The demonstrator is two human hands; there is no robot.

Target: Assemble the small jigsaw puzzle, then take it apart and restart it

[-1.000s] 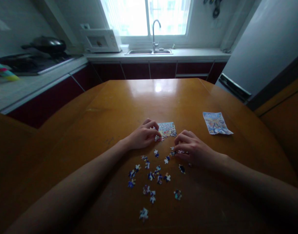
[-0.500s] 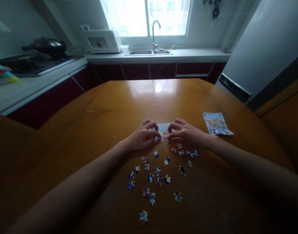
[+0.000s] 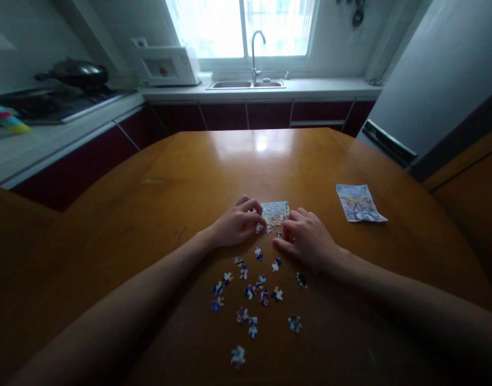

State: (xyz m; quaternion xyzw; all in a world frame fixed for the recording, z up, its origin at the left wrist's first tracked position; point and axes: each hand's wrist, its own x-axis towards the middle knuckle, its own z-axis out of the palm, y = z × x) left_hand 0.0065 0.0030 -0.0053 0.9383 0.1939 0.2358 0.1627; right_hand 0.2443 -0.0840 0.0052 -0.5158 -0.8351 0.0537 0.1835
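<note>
A small assembled patch of jigsaw puzzle [image 3: 274, 212] lies on the wooden table [image 3: 213, 166]. My left hand [image 3: 237, 225] rests at the patch's left edge, its curled fingertips pinched on that edge. My right hand [image 3: 306, 238] lies just below the patch's right corner with its fingers curled and pressed to the table; what is under them is hidden. Several loose puzzle pieces [image 3: 249, 292] are scattered on the table between my forearms, nearer to me.
A printed puzzle leaflet [image 3: 360, 202] lies to the right on the table. Behind the table run a counter with a sink and tap [image 3: 254, 80], a microwave [image 3: 165, 67] and a wok on the stove [image 3: 79, 72]. A grey fridge [image 3: 439, 80] stands at right.
My right hand went from the loose pieces up to the patch's right side, then dropped back to just below its right corner. My left hand stayed put.
</note>
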